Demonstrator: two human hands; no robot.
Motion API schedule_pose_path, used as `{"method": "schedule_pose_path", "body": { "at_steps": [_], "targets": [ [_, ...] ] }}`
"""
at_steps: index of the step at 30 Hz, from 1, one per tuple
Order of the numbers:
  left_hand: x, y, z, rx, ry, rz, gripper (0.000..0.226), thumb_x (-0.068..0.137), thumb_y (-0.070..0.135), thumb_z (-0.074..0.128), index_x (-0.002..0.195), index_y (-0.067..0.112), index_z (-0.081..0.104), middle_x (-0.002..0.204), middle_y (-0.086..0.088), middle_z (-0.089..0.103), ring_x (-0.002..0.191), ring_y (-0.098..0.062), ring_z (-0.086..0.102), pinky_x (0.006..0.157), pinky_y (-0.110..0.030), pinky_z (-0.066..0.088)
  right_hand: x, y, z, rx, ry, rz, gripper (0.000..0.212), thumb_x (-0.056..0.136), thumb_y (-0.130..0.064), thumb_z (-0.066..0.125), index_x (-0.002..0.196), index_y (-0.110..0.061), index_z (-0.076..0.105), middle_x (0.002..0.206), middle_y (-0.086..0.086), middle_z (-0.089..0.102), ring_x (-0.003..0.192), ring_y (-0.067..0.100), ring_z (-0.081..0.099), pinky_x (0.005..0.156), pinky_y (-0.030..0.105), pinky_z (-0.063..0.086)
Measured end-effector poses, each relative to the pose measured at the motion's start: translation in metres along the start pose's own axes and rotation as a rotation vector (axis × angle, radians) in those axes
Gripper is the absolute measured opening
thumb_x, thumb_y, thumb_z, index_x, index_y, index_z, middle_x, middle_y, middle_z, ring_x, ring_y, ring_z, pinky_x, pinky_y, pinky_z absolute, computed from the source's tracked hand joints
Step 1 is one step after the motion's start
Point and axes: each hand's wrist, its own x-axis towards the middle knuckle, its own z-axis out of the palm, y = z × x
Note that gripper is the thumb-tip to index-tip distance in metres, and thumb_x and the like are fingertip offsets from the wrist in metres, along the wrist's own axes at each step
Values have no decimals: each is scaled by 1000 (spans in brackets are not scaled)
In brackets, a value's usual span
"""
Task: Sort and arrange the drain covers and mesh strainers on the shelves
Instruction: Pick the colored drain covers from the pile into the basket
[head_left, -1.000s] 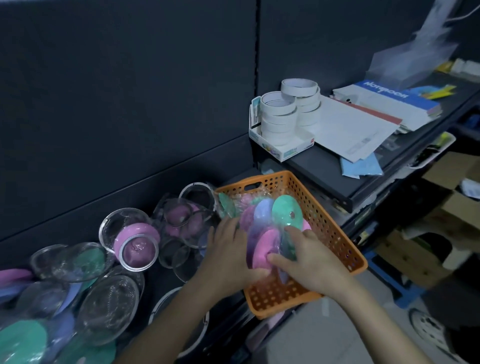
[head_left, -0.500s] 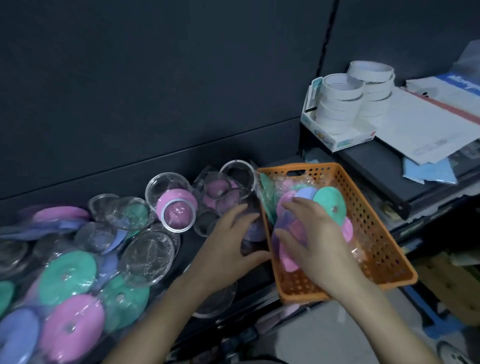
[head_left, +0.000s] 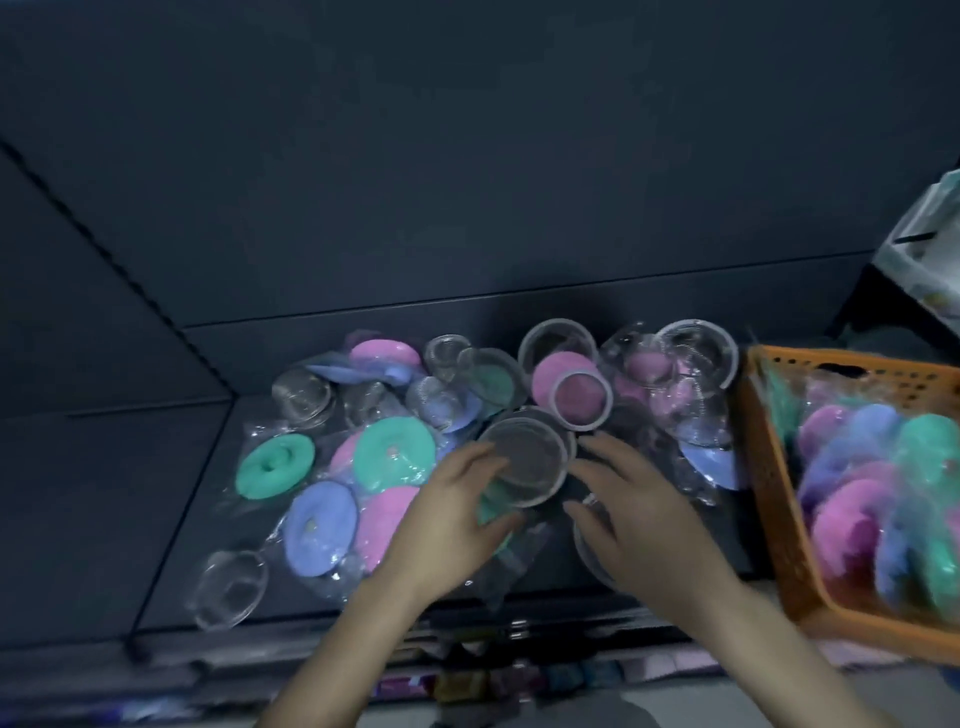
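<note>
Left hand (head_left: 447, 525): fingers and thumb curl round the left rim of a round mesh strainer (head_left: 522, 462). Right hand (head_left: 639, 519): fingers spread and loose, just beside its right rim. The strainer lies mid-shelf (head_left: 291, 613) among bagged drain covers (head_left: 395, 457), with an orange basket (head_left: 769, 467) at right.

Pastel drain covers (head_left: 395, 456) among mesh strainers (head_left: 524, 463)

Dark shelf (head_left: 171, 519) with bagged pastel drain covers (head_left: 274, 466), round mesh strainers (head_left: 230, 590), orange basket (head_left: 769, 467) at its right edge.
</note>
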Motion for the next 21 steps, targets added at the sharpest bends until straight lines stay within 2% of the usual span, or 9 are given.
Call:
{"method": "schedule_pose_path", "body": {
  "at_steps": [2, 6, 7, 9, 11, 13, 16, 19, 21],
  "targets": [
    [-15, -23, -11, 23, 6, -72, 54, 79, 26, 74, 129, 17, 56, 139, -1, 44, 129, -15, 42, 97, 5, 11, 4, -16, 22, 13, -70, -41, 37, 72, -8, 79, 107, -2, 68, 118, 17, 62, 113, 34, 60, 91, 36, 46],
    [-43, -66, -31, 140, -12, -146, 61, 82, 38, 68, 137, 22, 46, 150, 2, 31, 138, -14, 29, 101, -2, 11, 10, -43, 60, 2, -161, -135, 40, 61, -8, 83, 98, -6, 69, 109, 14, 65, 103, 30, 65, 85, 31, 51],
    [-48, -76, -35, 164, -11, -168, 67, 81, 43, 68, 139, 22, 42, 152, 0, 29, 140, -15, 25, 107, -9, 11, 11, -48, 70, 16, -184, -143, 40, 63, -10, 81, 101, -7, 68, 111, 14, 64, 105, 29, 63, 87, 31, 51],
    [-57, -93, -42, 225, -43, -238, 86, 76, 56, 68, 146, 23, 31, 156, -4, 20, 145, -20, 13, 118, -31, 13, 12, -53, 89, 52, -235, -112, 44, 74, -16, 73, 116, -11, 62, 125, 12, 57, 118, 28, 54, 96, 29, 44],
    [-65, -107, -44, 269, -124, -342, 105, 68, 69, 65, 150, 28, 15, 159, -2, 6, 146, -24, -1, 119, -44, 8, 14, -58, 104, 61, -310, -60, 53, 84, -25, 64, 134, -17, 48, 142, 10, 42, 134, 24, 37, 107, 27, 32],
    [-70, -115, -38, 242, -189, -421, 118, 59, 77, 63, 150, 35, 0, 160, 0, -8, 146, -27, -12, 118, -49, 5, 17, -62, 115, 48, -387, -15, 63, 86, -31, 61, 143, -21, 34, 149, 10, 30, 140, 23, 24, 111, 28, 23],
    [-72, -118, -23, 267, -188, -429, 126, 52, 78, 65, 143, 44, -15, 158, -3, -19, 142, -32, -24, 117, -53, 0, 21, -67, 125, -40, -473, 58, 78, 86, -37, 60, 149, -22, 18, 155, 8, 18, 144, 22, 13, 114, 30, 19],
    [-68, -117, -12, 319, -143, -421, 127, 49, 77, 64, 140, 48, -19, 157, -6, -22, 140, -35, -28, 115, -57, -4, 24, -65, 129, -68, -501, 68, 82, 85, -39, 62, 150, -22, 15, 157, 3, 17, 145, 20, 10, 115, 29, 15],
    [-67, -118, -10, 323, -114, -414, 124, 52, 75, 65, 142, 47, -16, 157, -6, -20, 141, -36, -25, 115, -56, -3, 26, -62, 126, -15, -489, 53, 79, 84, -36, 64, 149, -27, 20, 156, -3, 24, 145, 18, 14, 113, 23, 15]
  ]
}}
